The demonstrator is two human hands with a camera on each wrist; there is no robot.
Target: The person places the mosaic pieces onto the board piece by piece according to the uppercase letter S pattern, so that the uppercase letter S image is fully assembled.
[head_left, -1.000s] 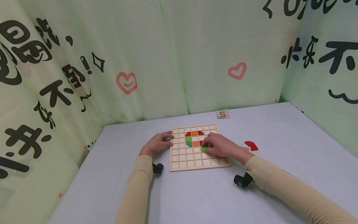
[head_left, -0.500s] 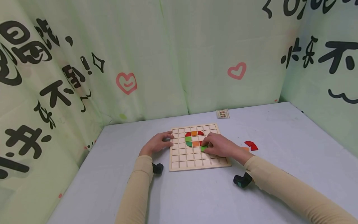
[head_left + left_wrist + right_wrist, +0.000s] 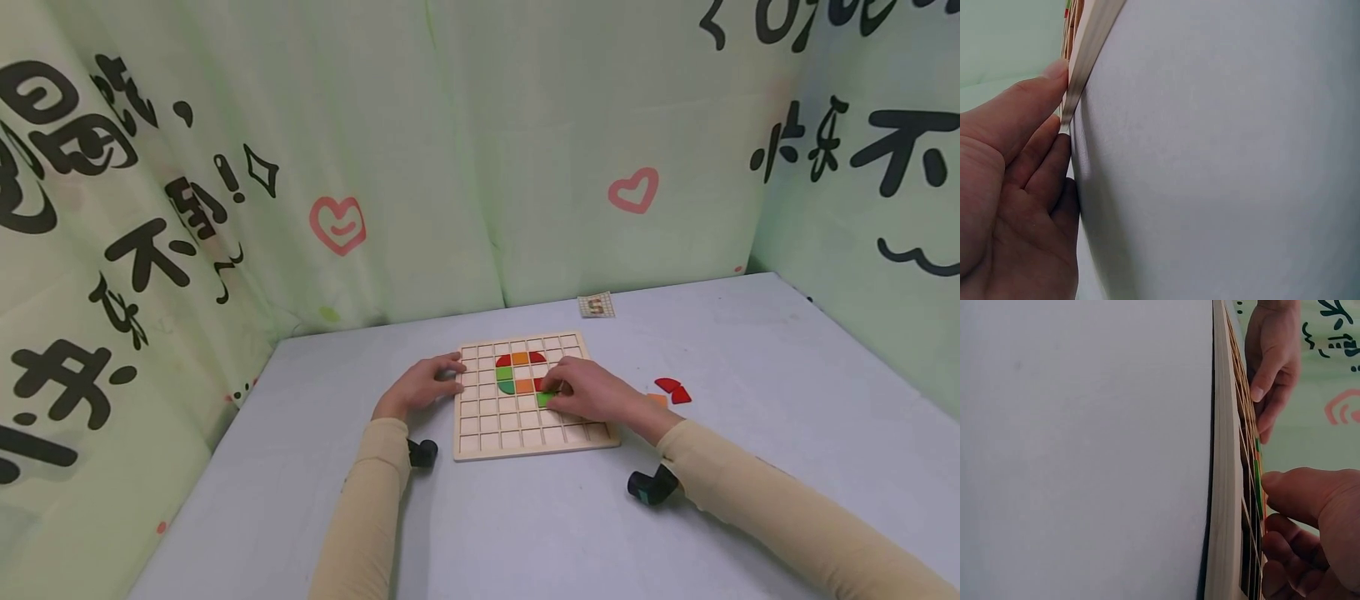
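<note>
A pale wooden grid board lies on the table, with several coloured tiles in its upper middle cells. My left hand rests at the board's left edge, its fingers fairly straight. In the left wrist view the thumb touches the board's rim. Over the right half of the board, my right hand has its thumb and curled fingers at a light green square tile, seen edge-on as a green tile in the right wrist view. A red tile beside it is partly covered by the fingers.
Two red quarter-round tiles lie right of the board, near an orange tile partly hidden by my right wrist. A small patterned card lies at the table's back edge. Printed curtains enclose the table.
Both hands and the tiles keep their places; only a very slight shift of the head view shows.
</note>
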